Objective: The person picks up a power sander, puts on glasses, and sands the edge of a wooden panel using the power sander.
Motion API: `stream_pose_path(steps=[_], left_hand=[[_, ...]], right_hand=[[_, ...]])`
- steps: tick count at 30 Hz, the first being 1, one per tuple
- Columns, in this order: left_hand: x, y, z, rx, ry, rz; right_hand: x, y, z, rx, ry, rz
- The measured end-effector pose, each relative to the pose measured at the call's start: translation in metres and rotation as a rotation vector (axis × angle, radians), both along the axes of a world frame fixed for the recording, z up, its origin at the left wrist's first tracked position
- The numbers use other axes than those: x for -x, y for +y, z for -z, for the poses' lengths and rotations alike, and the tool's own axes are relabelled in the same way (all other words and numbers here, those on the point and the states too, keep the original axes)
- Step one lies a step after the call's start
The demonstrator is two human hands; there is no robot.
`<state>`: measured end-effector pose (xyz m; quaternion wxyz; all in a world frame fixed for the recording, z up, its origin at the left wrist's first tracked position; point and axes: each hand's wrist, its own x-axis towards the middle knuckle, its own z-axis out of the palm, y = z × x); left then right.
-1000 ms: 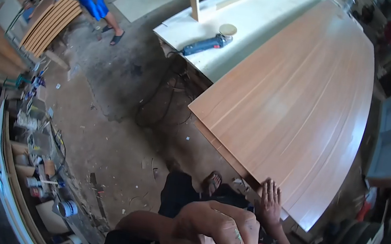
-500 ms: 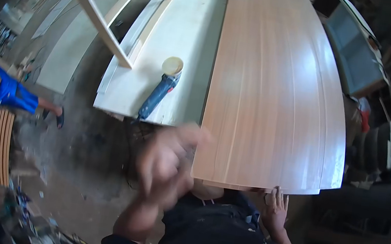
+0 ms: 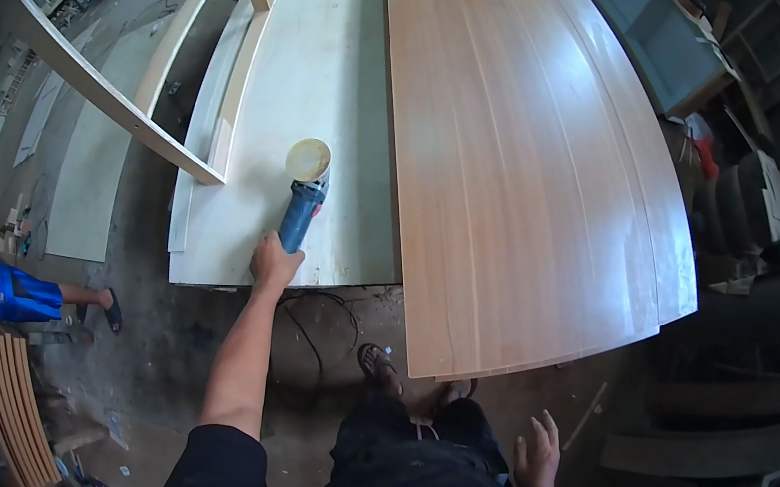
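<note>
My left hand [image 3: 276,265] is closed round the rear end of a blue angle grinder [image 3: 296,219]. The tool lies on a pale board [image 3: 287,57] near its front edge, its round yellowish disc [image 3: 308,160] facing up. My right hand [image 3: 538,457] hangs in the air by my side with its fingers apart, holding nothing. It is just below the near end of a stack of wood-grain panels [image 3: 509,191], not touching them.
A wooden frame [image 3: 109,101] stands on the left of the board. A cable [image 3: 305,342] lies on the floor beneath. On the left is a person in blue [image 3: 11,283] beside stacked slats [image 3: 17,410]. A grey cabinet [image 3: 652,41] stands at the right.
My left hand has moved forward from the panel's near corner and taken hold of the angle grinder. My right hand has left the panel edge. The view has shifted.
</note>
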<state>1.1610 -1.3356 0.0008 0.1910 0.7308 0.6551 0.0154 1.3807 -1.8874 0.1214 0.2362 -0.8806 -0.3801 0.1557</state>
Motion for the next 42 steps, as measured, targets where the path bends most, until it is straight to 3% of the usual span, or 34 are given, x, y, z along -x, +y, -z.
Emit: stream_pose_path(steps=[3,5,7,10,12,13,15,17,19,25,28,30,32,34,35,37,38,40,42], left_hand=[[0.001,-0.023,-0.009,0.019,-0.146,-0.016],[0.006,-0.065,-0.034,0.002,-0.206,-0.013],[0.01,-0.133,-0.095,0.258,-0.665,-0.038],[-0.008,-0.244,-0.165,0.374,-0.818,0.024],[-0.022,-0.316,-0.178,0.556,-1.093,0.197],[-0.028,-0.349,-0.173,0.574,-1.091,0.18],[-0.047,-0.398,-0.161,0.746,-1.036,0.451],[-0.072,-0.442,-0.159,0.72,-0.935,0.637],[-0.096,-0.478,-0.159,0.79,-0.972,0.588],[-0.123,-0.54,-0.16,0.894,-1.04,0.599],[-0.129,-0.552,-0.164,0.997,-1.065,0.645],[-0.135,-0.556,-0.178,1.048,-1.054,0.814],[-0.127,-0.542,-0.177,1.13,-0.966,0.961],[-0.116,-0.511,-0.141,1.304,-0.742,1.171],[-0.091,-0.508,-0.091,1.22,-0.878,1.107],[-0.038,-0.452,-0.052,1.202,-0.343,0.982],[0.002,-0.436,-0.027,1.069,-0.181,0.943],[0.074,-0.415,-0.015,1.015,0.165,0.844],[0.132,-0.413,-0.026,0.794,0.394,0.631]], right_hand=[[0.004,-0.008,-0.003,-0.044,-0.012,0.018],[0.0,0.0,-0.013,-0.086,0.137,-0.006],[0.0,0.011,-0.023,-0.122,0.292,-0.024],[0.004,0.037,-0.047,-0.196,0.706,-0.054],[0.008,0.043,-0.047,-0.441,1.089,-0.058],[0.007,0.045,-0.043,-0.566,1.229,-0.102],[0.003,0.041,-0.05,-0.739,1.269,-0.015],[-0.005,0.01,-0.052,-0.8,1.293,0.096],[-0.012,-0.024,-0.057,-0.843,1.258,0.264],[-0.013,-0.08,-0.071,-0.994,1.108,0.41],[-0.008,-0.103,-0.073,-0.992,0.975,0.468],[-0.011,-0.122,-0.081,-0.949,0.923,0.48],[-0.019,-0.14,-0.08,-0.856,1.05,0.683],[-0.011,-0.118,-0.112,-1.015,0.991,0.672],[-0.022,-0.129,-0.111,-1.098,1.117,0.592],[-0.043,-0.148,-0.111,-1.229,1.361,0.428],[-0.047,-0.151,-0.111,-1.218,1.372,0.411],[-0.055,-0.156,-0.111,-1.209,1.358,0.364],[-0.063,-0.154,-0.109,-1.174,1.367,0.304]])
